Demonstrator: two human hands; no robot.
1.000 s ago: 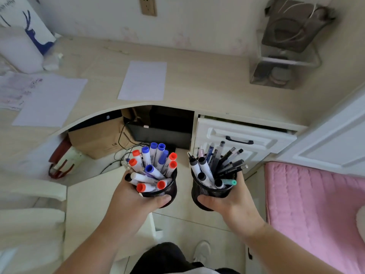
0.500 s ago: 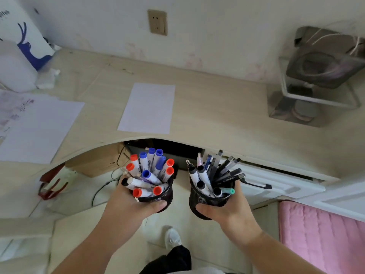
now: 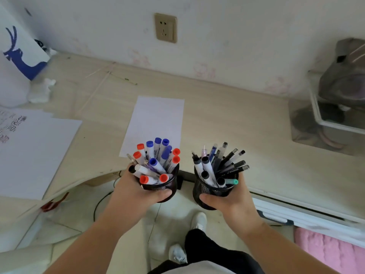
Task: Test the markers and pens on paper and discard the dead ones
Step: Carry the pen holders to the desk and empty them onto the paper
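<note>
The left hand (image 3: 134, 191) gripped a mesh cup of markers (image 3: 156, 163); the right hand (image 3: 231, 202) gripped a cup of pens (image 3: 219, 167), both held at the desk (image 3: 237, 123) edge. Best set both upright flanking the blank paper (image 3: 156, 121) at twelve o'clock, leaving it uncovered.

Pale wooden desk (image 3: 227, 119), white wall with beige socket (image 3: 165, 28) — tiled floor (image 3: 65, 224), pink bedding (image 3: 331, 254).

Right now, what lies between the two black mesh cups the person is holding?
Nothing is held between the left cup and the right cup. In the head view the gap shows only the desk edge and the dark opening beneath it.
</note>
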